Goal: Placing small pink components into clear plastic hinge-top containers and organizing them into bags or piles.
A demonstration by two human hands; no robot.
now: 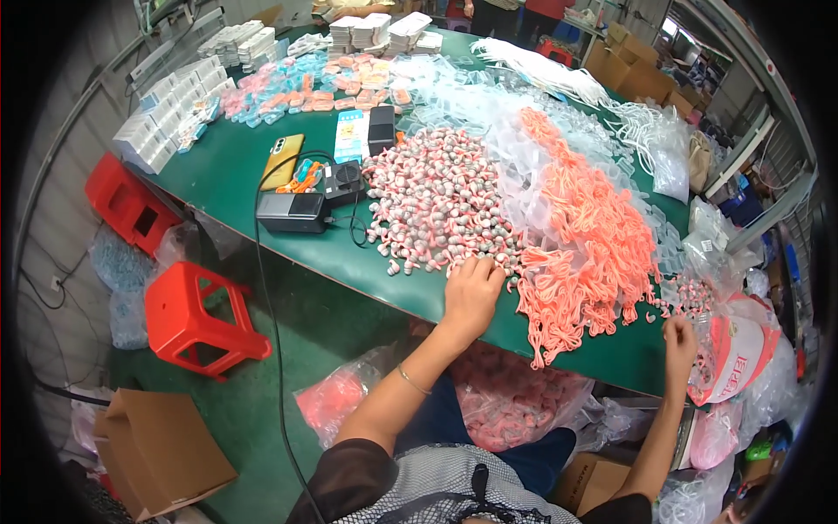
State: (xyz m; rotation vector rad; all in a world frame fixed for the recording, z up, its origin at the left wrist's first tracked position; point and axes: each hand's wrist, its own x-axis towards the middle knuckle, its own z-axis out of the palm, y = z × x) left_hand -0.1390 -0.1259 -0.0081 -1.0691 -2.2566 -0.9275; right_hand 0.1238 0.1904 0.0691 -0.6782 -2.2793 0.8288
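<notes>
Left hand [471, 293] on heaped pink-grey small pieces [441, 196], orange cords [585, 236] beside

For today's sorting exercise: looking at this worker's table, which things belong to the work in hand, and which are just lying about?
In hand:
left hand on the heap of small pink-and-grey pieces
right hand at a clear bag
pile of orange cord loops

Lying about:
yellow phone
black box with cable
red stools
cardboard box
</notes>
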